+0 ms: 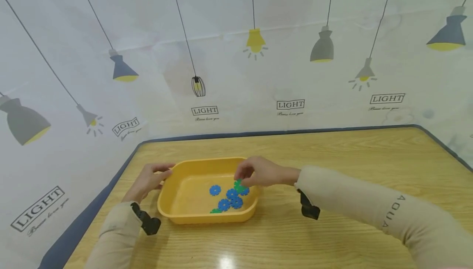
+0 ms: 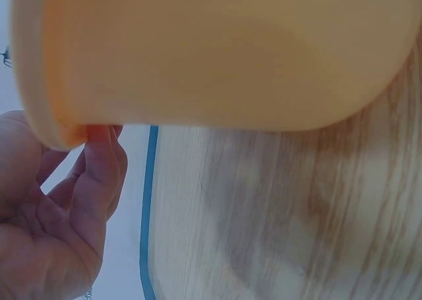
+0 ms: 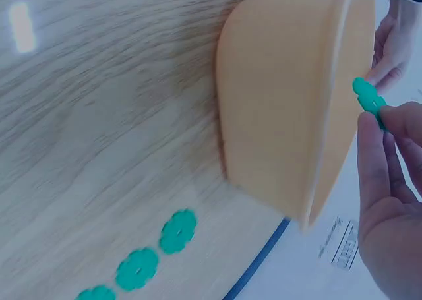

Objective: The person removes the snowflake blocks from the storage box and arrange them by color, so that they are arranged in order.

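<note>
A yellow plastic basin [image 1: 207, 219] stands on the table. My left hand [image 1: 148, 179] grips its left rim, with fingers [image 2: 99, 175] tucked under the lip in the left wrist view. Over the basin's right end, my right hand [image 1: 264, 171] pinches a green notched plastic disc [image 3: 368, 97] between thumb and fingertips. Several blue notched discs [image 1: 223, 205] lie on the basin floor, one blue disc [image 1: 215, 190] apart from the cluster. Another green disc [image 1: 216, 210] is partly hidden behind the front wall.
Green discs [image 3: 178, 231] lie in a row on the wooden table [image 1: 332, 236] beside the basin, in the right wrist view. A wall covering [image 1: 236, 113] printed with lamps rises behind the table's dark edge [image 1: 281, 132].
</note>
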A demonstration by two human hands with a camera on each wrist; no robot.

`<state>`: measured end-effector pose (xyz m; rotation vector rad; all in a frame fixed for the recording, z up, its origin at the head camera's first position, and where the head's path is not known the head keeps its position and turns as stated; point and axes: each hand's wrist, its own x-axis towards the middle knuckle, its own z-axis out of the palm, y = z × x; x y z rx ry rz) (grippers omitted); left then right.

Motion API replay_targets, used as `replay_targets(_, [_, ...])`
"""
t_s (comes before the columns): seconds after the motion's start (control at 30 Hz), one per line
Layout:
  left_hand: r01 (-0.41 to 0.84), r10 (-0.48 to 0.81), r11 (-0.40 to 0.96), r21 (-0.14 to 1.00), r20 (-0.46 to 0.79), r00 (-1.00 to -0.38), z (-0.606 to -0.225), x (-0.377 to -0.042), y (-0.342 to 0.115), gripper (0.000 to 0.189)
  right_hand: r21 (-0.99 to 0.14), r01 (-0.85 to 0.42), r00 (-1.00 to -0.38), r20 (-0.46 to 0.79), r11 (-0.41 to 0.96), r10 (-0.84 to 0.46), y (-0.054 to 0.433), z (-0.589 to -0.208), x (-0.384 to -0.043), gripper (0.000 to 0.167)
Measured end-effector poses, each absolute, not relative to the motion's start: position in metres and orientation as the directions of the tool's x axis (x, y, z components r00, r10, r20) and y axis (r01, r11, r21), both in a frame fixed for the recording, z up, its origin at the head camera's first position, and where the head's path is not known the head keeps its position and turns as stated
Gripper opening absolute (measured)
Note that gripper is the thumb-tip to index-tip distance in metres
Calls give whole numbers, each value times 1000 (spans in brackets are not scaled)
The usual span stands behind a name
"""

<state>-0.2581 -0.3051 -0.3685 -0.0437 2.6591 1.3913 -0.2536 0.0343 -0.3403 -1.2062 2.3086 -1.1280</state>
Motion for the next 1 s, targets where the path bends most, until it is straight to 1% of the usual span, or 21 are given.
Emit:
replay_targets(0.23, [-86, 39, 571, 816, -132, -990, -368, -259, -307, 37, -819, -458, -734, 129, 346, -667, 81, -343, -255, 14])
replay_targets(0.33, [-86, 42, 576, 813, -134, -990, -368, -259, -307, 38, -844, -398, -787, 113, 359, -607, 100, -346, -256, 16])
replay_targets(0.47, [-98, 31, 574, 813, -141, -989, -370, -259, -307, 38, -866, -335, -836, 91, 372, -541, 124, -350, -258, 20])
replay_targets(0.63, [-91, 27, 570, 817, -129, -991, -371, -259, -305, 37, -895, -283, -881, 100, 344, -463, 152, -354, -264, 25])
replay_targets(0.73, [-90, 27, 569, 817, -128, -991, -371, -258, -304, 37, -894, -264, -903, 97, 361, -419, 168, -358, -266, 25])
replay_targets(0.87, [-96, 22, 570, 816, -132, -991, -371, -258, -304, 37, -889, -226, -921, 61, 399, -384, 188, -365, -270, 27])
replay_targets(1.0, [-92, 22, 567, 819, -127, -992, -370, -258, -305, 37, -896, -153, -933, -9, 417, -360, 204, -374, -275, 31])
